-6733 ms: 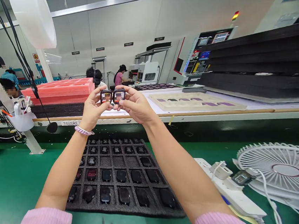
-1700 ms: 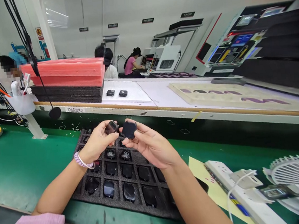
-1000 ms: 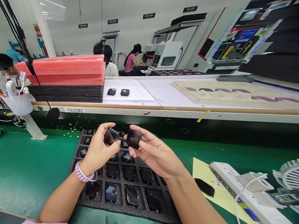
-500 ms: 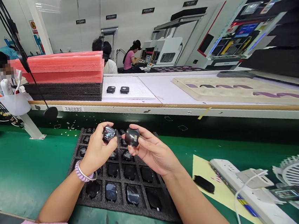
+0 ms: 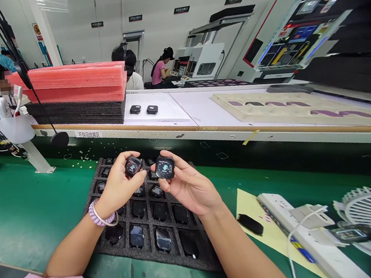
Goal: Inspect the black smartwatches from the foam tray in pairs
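Lowered since the earliest frame from shelf height to just above the bench, two small devices are now held slightly apart. The glossy black rounded-square device (image 5: 133,166) is grasped by its edges in the left hand (image 5: 119,182); the matching black device with a lit pale-blue graphic (image 5: 165,167) is pinched at its rim between thumb and fingers of the right hand (image 5: 197,188). Both faces are turned upward toward the wearer, the rim grips apparently chosen so that the screens are left uncovered. Beneath the hands, a dark grey foam tray with square compartments (image 5: 151,257) is laid on the green bench (image 5: 32,215), more black units being kept in separate cells, probably so that their surfaces are not rubbed together. On the raised shelf, two small black rounded units (image 5: 152,110) are set side by side, just apart, on a white lined sheet (image 5: 172,109), next to stacked pink foam (image 5: 78,79). To the right of the tray, a black oblong object (image 5: 250,224) is rested on yellow paper (image 5: 243,198), beside a white power strip (image 5: 279,211)
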The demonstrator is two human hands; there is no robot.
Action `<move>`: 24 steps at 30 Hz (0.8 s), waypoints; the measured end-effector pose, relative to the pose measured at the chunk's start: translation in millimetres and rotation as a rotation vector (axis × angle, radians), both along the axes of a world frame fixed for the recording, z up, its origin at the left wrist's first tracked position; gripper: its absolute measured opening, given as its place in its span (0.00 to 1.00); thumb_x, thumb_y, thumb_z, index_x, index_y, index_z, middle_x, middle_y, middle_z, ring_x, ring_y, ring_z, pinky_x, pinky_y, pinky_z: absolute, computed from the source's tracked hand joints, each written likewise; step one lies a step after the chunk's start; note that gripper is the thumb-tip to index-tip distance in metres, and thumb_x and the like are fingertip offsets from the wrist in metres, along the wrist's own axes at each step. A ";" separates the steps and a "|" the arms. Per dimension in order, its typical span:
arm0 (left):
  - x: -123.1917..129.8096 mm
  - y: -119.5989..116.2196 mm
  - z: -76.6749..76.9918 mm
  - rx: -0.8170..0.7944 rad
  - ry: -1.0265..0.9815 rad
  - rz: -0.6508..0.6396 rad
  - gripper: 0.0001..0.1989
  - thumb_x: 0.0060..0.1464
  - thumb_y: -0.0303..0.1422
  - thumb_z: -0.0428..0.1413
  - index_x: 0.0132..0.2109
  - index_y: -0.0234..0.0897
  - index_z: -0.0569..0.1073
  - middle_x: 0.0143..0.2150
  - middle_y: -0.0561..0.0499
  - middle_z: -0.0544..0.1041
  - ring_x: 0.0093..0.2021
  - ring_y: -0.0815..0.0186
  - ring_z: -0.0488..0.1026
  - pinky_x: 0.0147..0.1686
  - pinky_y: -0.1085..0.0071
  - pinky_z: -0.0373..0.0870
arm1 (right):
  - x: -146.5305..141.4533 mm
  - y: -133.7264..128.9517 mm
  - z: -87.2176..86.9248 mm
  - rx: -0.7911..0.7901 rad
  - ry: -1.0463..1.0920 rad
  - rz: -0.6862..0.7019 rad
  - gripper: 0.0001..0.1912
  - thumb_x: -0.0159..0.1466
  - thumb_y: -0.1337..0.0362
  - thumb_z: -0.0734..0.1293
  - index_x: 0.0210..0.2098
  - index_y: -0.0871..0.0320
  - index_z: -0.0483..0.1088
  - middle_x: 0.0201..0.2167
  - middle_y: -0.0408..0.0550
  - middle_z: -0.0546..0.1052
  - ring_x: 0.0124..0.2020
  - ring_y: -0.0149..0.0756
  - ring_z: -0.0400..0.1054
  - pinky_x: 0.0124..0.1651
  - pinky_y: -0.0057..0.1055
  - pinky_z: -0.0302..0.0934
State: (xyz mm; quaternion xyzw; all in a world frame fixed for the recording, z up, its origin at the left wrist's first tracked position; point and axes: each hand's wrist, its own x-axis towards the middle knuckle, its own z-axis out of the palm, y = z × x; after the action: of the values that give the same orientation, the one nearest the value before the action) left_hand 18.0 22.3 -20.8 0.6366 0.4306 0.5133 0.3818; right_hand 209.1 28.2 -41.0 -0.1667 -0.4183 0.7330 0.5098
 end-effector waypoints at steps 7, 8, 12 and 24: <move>1.2 -1.1 -1.5 0.014 0.011 0.011 0.19 0.52 0.30 0.57 0.52 0.36 0.68 0.42 0.49 0.70 0.38 0.66 0.65 0.38 0.70 0.65 | -0.4 -0.1 -1.7 0.029 -0.013 0.018 0.21 0.61 0.58 0.78 0.53 0.47 0.75 0.44 0.48 0.79 0.30 0.29 0.70 0.35 0.27 0.66; 1.3 -1.3 -1.8 0.013 0.008 0.006 0.19 0.52 0.30 0.57 0.52 0.36 0.68 0.42 0.50 0.69 0.38 0.66 0.65 0.37 0.70 0.65 | -0.5 -0.5 -2.2 0.033 -0.012 0.019 0.21 0.61 0.58 0.78 0.53 0.47 0.75 0.44 0.48 0.79 0.30 0.29 0.70 0.35 0.27 0.66; 1.0 -2.5 -0.9 0.006 0.021 -0.007 0.19 0.52 0.30 0.56 0.52 0.37 0.68 0.41 0.50 0.69 0.37 0.67 0.65 0.36 0.70 0.64 | -1.1 -2.1 -2.8 0.042 -0.005 0.023 0.20 0.62 0.59 0.78 0.52 0.47 0.76 0.44 0.47 0.79 0.30 0.28 0.69 0.36 0.26 0.66; 0.9 -4.1 -1.7 0.034 0.072 0.004 0.18 0.52 0.31 0.55 0.52 0.37 0.68 0.41 0.50 0.69 0.36 0.67 0.65 0.36 0.71 0.64 | -2.1 -6.2 -1.5 0.059 -0.040 -0.006 0.19 0.61 0.57 0.79 0.49 0.48 0.74 0.43 0.46 0.78 0.29 0.31 0.67 0.36 0.30 0.64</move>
State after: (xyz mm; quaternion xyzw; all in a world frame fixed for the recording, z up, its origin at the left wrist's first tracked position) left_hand 18.8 18.3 -22.5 0.6603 0.4365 0.4982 0.3539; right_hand 207.0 22.0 -42.5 -0.1676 -0.4493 0.7155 0.5080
